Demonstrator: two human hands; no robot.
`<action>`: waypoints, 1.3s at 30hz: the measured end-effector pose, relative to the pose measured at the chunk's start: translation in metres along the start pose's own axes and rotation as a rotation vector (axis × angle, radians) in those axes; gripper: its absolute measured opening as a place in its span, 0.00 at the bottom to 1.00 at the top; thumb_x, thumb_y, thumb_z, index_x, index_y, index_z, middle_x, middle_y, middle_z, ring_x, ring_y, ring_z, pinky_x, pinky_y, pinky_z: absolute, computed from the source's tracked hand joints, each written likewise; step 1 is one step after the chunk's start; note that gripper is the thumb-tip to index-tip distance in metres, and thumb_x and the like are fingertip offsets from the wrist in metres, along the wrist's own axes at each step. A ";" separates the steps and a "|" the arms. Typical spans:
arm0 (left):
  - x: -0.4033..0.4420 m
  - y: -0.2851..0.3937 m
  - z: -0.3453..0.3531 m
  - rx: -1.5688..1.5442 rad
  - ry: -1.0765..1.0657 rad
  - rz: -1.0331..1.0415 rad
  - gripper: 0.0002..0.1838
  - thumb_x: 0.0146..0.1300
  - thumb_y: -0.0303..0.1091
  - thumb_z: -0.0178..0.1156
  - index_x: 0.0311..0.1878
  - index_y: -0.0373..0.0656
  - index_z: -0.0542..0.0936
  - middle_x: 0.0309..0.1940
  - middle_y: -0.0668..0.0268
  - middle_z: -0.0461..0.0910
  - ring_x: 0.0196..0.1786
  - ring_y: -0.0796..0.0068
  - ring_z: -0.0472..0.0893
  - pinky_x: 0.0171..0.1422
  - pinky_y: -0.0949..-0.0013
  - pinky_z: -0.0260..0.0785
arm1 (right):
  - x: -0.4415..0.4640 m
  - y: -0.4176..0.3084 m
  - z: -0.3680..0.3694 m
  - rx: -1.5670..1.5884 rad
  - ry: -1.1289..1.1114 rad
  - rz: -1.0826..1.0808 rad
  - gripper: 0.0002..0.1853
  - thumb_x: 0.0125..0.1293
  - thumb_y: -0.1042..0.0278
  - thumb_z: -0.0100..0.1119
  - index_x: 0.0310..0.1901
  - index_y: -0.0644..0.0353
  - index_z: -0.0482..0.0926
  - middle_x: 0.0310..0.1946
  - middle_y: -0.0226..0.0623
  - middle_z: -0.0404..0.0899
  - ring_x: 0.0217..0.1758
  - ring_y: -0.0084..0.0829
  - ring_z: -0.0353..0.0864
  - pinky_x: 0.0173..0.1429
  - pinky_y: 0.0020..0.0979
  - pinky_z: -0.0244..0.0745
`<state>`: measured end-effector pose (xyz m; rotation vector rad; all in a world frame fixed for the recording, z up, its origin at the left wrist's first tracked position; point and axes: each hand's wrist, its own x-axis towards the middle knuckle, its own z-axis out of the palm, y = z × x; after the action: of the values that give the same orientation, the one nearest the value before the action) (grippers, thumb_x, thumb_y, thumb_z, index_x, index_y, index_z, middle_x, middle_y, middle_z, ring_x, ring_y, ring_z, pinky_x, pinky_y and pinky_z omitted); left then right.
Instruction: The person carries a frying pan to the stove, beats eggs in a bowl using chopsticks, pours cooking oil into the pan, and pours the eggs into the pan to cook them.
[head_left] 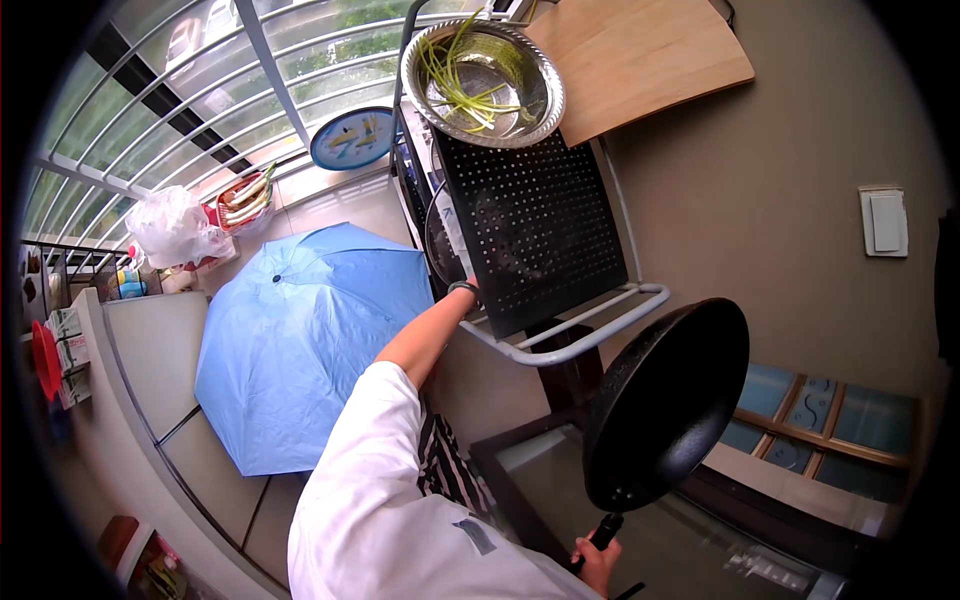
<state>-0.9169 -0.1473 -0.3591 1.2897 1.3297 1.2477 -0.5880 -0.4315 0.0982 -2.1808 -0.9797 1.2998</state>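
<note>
My right hand (598,562) is wrapped round the handle of a black wok (668,405), which is tilted with its hollow side turned to the right. My left arm, in a white sleeve, reaches up to a rack with a black perforated panel (540,230). Only the wrist, with a dark band, and a little of my left hand (473,285) show at the panel's left edge; its fingers are hidden. Just behind that edge is a round dark-rimmed item (440,235), partly covered. A metal bowl (540,85) with green stalks (460,85) rests at the top of the rack.
An open blue umbrella (320,350) lies left of my arm. Near the barred window are a plastic bag (175,228), a red basket of vegetables (243,203) and a blue-rimmed tray (352,139). A wooden board (640,60) leans by the wall; a glass-topped surface (545,460) lies below the rack.
</note>
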 end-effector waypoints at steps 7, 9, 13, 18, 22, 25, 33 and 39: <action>0.000 0.029 -0.035 0.055 -0.105 0.097 0.13 0.61 0.32 0.56 0.49 0.39 0.79 0.43 0.60 0.80 0.46 0.65 0.77 0.51 0.61 0.72 | 0.000 -0.014 0.010 -0.027 -0.021 0.024 0.08 0.51 0.78 0.58 0.29 0.63 0.67 0.15 0.35 0.68 0.13 0.26 0.68 0.19 0.26 0.64; -0.011 0.083 -0.064 -0.341 -0.043 -0.179 0.12 0.65 0.32 0.54 0.46 0.36 0.78 0.34 0.63 0.80 0.36 0.68 0.78 0.39 0.65 0.75 | 0.002 -0.013 0.008 -0.062 -0.048 -0.002 0.08 0.51 0.78 0.58 0.29 0.63 0.67 0.15 0.36 0.68 0.13 0.26 0.67 0.19 0.26 0.64; -0.017 0.088 -0.097 -0.426 -0.359 -0.457 0.13 0.72 0.34 0.46 0.46 0.34 0.73 0.27 0.62 0.78 0.24 0.73 0.78 0.28 0.68 0.77 | 0.002 -0.013 0.011 -0.054 -0.058 -0.019 0.08 0.51 0.78 0.57 0.30 0.63 0.66 0.15 0.35 0.68 0.13 0.26 0.66 0.20 0.26 0.64; -0.026 0.109 -0.138 -0.368 -0.441 -0.554 0.16 0.72 0.37 0.46 0.51 0.32 0.71 0.26 0.61 0.79 0.24 0.72 0.80 0.29 0.70 0.79 | -0.002 -0.026 0.022 -0.060 -0.061 -0.024 0.07 0.51 0.78 0.55 0.28 0.63 0.66 0.15 0.35 0.66 0.13 0.25 0.65 0.20 0.26 0.64; -0.028 0.123 -0.174 -0.328 -0.501 -0.595 0.17 0.72 0.39 0.48 0.46 0.31 0.71 0.26 0.61 0.80 0.24 0.71 0.81 0.29 0.71 0.79 | 0.000 -0.026 0.024 -0.110 -0.069 -0.062 0.08 0.51 0.78 0.56 0.28 0.62 0.65 0.15 0.35 0.66 0.12 0.25 0.65 0.19 0.26 0.63; -0.036 0.146 -0.206 -0.196 -0.575 -0.579 0.16 0.72 0.39 0.47 0.43 0.32 0.71 0.25 0.62 0.80 0.23 0.73 0.80 0.27 0.70 0.77 | 0.004 -0.024 0.021 -0.110 -0.106 -0.087 0.08 0.51 0.78 0.56 0.28 0.63 0.65 0.15 0.35 0.67 0.12 0.25 0.66 0.19 0.26 0.63; -0.051 0.172 -0.221 0.502 -0.544 -0.463 0.13 0.66 0.34 0.51 0.31 0.36 0.79 0.20 0.62 0.80 0.21 0.70 0.81 0.27 0.67 0.75 | 0.007 -0.030 0.029 -0.135 -0.181 -0.101 0.09 0.49 0.78 0.58 0.28 0.63 0.66 0.15 0.34 0.68 0.12 0.25 0.67 0.18 0.26 0.65; -0.044 0.156 -0.198 0.850 -0.296 -0.291 0.13 0.60 0.40 0.57 0.35 0.40 0.84 0.33 0.55 0.84 0.38 0.55 0.84 0.43 0.58 0.77 | 0.012 -0.034 0.034 -0.115 -0.184 -0.087 0.09 0.50 0.78 0.58 0.28 0.62 0.66 0.15 0.34 0.67 0.12 0.25 0.68 0.18 0.26 0.64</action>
<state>-1.0918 -0.2142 -0.1845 1.6731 1.8145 0.2419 -0.6258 -0.4001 0.0972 -2.1029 -1.2347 1.4552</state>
